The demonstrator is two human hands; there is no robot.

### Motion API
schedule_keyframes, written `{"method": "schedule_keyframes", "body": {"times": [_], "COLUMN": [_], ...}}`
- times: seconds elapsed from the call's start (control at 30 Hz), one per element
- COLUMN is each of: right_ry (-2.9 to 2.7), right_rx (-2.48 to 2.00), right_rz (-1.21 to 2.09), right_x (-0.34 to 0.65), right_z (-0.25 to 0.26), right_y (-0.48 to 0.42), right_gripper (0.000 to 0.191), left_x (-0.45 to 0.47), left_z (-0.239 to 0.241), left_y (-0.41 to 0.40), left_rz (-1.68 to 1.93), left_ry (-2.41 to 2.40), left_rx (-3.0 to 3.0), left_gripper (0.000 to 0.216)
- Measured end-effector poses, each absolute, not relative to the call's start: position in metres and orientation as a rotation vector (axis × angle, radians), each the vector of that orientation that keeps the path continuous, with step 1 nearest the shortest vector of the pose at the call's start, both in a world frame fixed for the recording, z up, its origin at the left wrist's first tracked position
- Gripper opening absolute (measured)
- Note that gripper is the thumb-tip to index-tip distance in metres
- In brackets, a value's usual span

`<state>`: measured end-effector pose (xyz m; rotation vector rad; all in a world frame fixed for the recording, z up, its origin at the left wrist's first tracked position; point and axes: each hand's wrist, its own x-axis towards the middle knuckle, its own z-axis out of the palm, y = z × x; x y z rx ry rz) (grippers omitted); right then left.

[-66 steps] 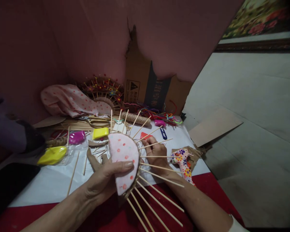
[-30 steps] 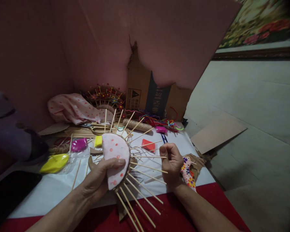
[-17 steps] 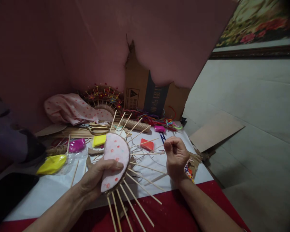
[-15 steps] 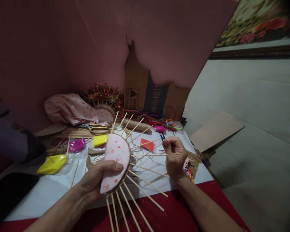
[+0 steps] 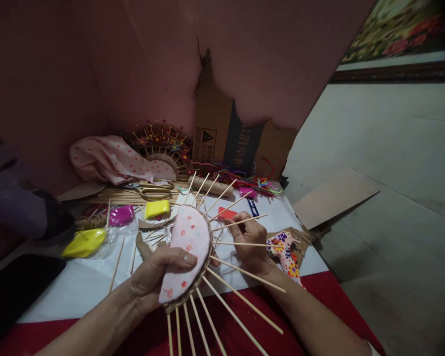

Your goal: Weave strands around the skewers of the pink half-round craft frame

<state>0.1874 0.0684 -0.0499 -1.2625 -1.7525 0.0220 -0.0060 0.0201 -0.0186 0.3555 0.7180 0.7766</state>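
Observation:
My left hand (image 5: 154, 274) grips a half-round piece covered in pale pink fabric with red flowers (image 5: 190, 237), thumb on top and fingers beneath. Brown twine edges its curved side, and thin wooden sticks (image 5: 241, 301) fan out from there. My right hand (image 5: 250, 242) is behind several of those sticks, to the right of the half-round. Its thumb and fingertips are pinched together near an orange-red packet (image 5: 227, 213) lying on the table. What they hold, if anything, is too small to make out.
Gold-handled scissors (image 5: 155, 190), a twine roll (image 5: 211, 186) and yellow packets (image 5: 157, 208) lie behind the hands. A finished-looking fan piece (image 5: 163, 143) leans by the wall near torn cardboard (image 5: 213, 113). Flowered fabric (image 5: 287, 249) lies right; a dark flat object (image 5: 25, 291) is at left.
My right hand has moved left and slightly down, from beside the stick tips to behind the sticks. The half-round has shifted slightly right in the picture, still in my left hand.

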Motion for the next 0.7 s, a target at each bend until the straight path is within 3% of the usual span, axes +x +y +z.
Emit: {"method": "schedule_keyframes", "body": {"times": [0.33, 0.7], "right_ry": [-1.765, -1.771], "right_rx": [-1.306, -1.357], "right_rz": [0.156, 0.184], "right_x": [0.1788, 0.1780], "right_z": [-0.0568, -0.0552], "right_y": [0.0640, 0.0661], "right_gripper": [0.022, 0.026], "left_x": [-0.0002, 0.0011], "left_z": [-0.0229, -0.0274], "left_y": [0.0123, 0.0121], "left_rz": [0.651, 0.792], "left_ry": [0.698, 0.723], "left_rx": [0.388, 0.501], "left_gripper": [0.022, 0.026]}}
